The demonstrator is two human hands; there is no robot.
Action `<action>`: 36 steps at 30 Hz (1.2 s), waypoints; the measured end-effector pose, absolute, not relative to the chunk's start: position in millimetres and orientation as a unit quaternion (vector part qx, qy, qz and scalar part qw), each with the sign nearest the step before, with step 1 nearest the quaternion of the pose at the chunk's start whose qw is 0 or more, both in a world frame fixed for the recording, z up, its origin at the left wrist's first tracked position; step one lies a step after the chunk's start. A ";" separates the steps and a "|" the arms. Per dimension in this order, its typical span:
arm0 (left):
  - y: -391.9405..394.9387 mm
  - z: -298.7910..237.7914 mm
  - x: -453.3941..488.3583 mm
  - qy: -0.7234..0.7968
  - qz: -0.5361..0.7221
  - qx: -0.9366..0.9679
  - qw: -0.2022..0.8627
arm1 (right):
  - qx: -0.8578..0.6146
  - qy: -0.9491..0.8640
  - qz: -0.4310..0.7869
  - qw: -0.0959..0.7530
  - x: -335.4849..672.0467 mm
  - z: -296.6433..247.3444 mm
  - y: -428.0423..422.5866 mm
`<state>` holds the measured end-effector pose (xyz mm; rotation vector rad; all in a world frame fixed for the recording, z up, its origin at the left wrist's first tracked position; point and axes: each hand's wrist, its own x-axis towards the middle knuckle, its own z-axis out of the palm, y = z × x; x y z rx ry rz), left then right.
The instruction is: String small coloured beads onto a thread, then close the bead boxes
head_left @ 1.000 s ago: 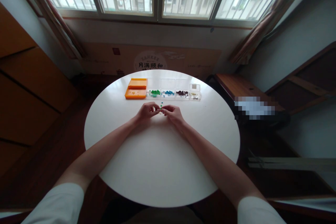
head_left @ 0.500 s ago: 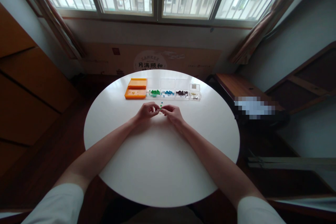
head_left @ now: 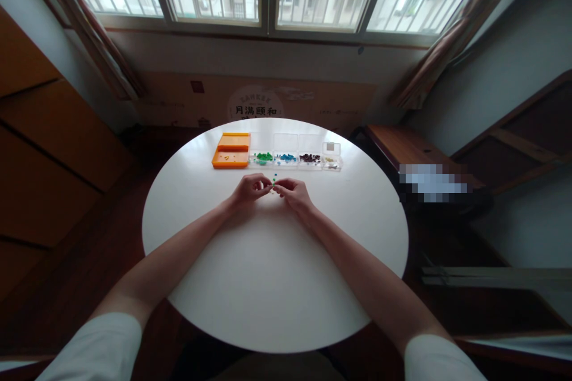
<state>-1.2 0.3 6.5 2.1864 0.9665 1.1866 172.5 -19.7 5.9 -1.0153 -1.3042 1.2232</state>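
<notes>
both hands meet over the middle of the round white table [head_left: 268,286], fingertips pinched together. the left hand [head_left: 250,188] and right hand [head_left: 292,192] each seem to grip one end of a tiny short string of green and blue beads [head_left: 273,182], which sits right between them and pokes up a little above the fingertips. it's too small to be sure, but its long axis looks roughly upright, tipped slightly away from the person, with a bluish bead at the top and green below. neither hand is really nearer, it's dead centre, touching both.

straight beyond the hands, toward the window, there's a row: an orange plastic tray with its lid propped open [head_left: 231,153] on the left, then small clear boxes holding green pieces [head_left: 263,158], blue pieces [head_left: 286,158], dark brown pieces [head_left: 310,159] and pale yellowish pieces [head_left: 331,161]. the row runs left to right, near the hands but not touching, and the green and blue boxes are closest to the pinch point.
</notes>
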 end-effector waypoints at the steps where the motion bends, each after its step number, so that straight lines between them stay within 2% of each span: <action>1: 0.6 6.1 -1.3 0.355 0.435 0.794 0.232 | -0.422 -0.543 0.510 0.517 172.5 6.0 -19.8; 36: 1.5 5.9 -2.0 0.339 0.427 0.804 0.238 | -0.433 -0.555 0.493 0.511 173.3 1.5 -17.6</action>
